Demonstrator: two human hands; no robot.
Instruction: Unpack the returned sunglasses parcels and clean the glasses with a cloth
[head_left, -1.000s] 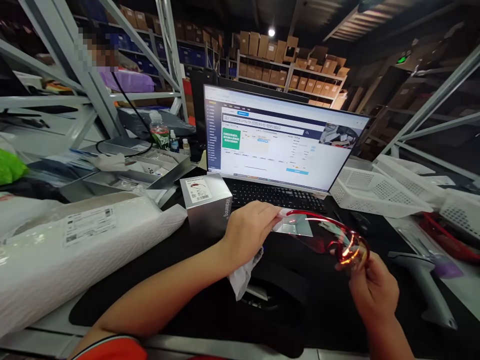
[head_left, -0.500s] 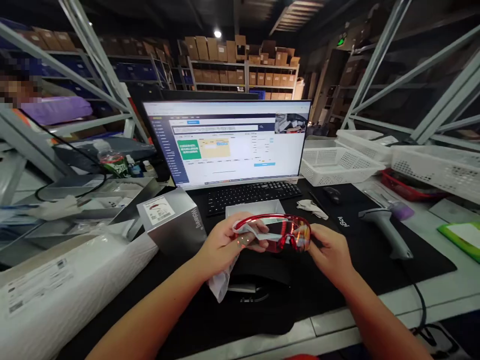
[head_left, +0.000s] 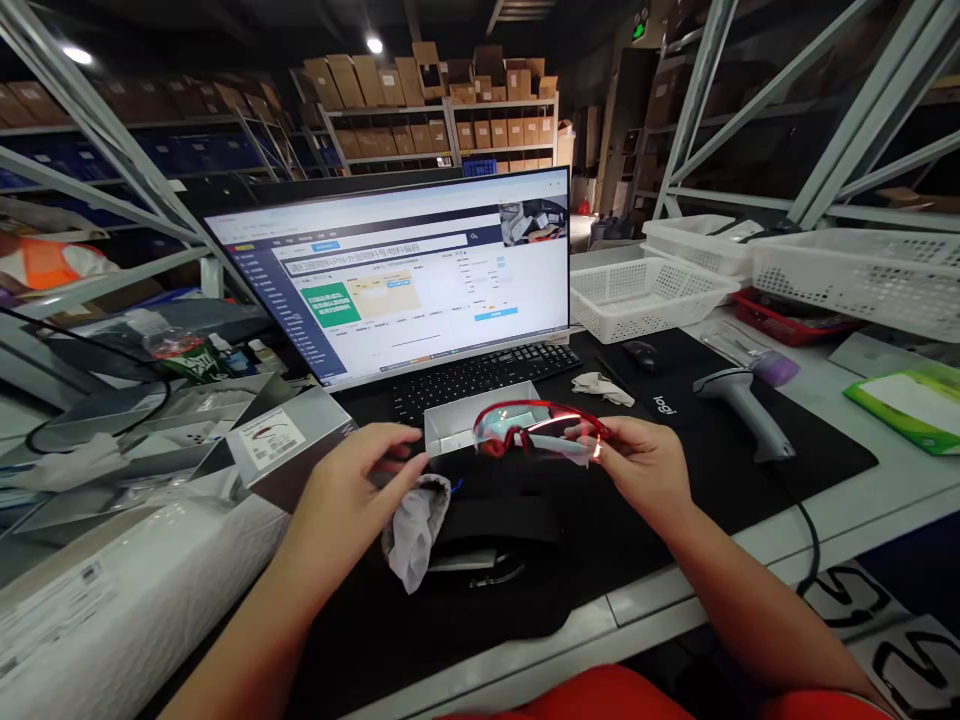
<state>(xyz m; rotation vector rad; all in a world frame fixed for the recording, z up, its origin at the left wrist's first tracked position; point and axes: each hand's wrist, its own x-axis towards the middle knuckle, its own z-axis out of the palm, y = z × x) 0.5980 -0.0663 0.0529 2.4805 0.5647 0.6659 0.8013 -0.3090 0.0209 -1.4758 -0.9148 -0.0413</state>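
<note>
Red-framed wraparound sports sunglasses (head_left: 517, 425) with mirrored lenses are raised over the desk. My right hand (head_left: 649, 462) is closed on them at their right end, thumb and fingers pinching the frame. To the left, my left hand (head_left: 356, 490) has its thumb and fingers apart, away from the sunglasses. Close by its thumb is a crumpled white drawstring pouch (head_left: 412, 535); whether they touch is hard to see. Below the sunglasses sits a black case (head_left: 495, 530) with a pale item and a dark cord in it. Behind stands an open silver box tray (head_left: 446, 440).
A monitor (head_left: 420, 300) and keyboard (head_left: 480, 380) stand behind. A labelled silver box (head_left: 281, 440) and a white padded parcel (head_left: 142, 590) lie left. On the right are a barcode scanner (head_left: 750, 410), a mouse (head_left: 640, 353), a crumpled scrap (head_left: 602, 388) and white baskets (head_left: 645, 310).
My left hand has let go of the sunglasses and moved left. The white pouch has come away from the sunglasses with it. My right hand keeps hold, and the sunglasses are turned. The view has shifted right.
</note>
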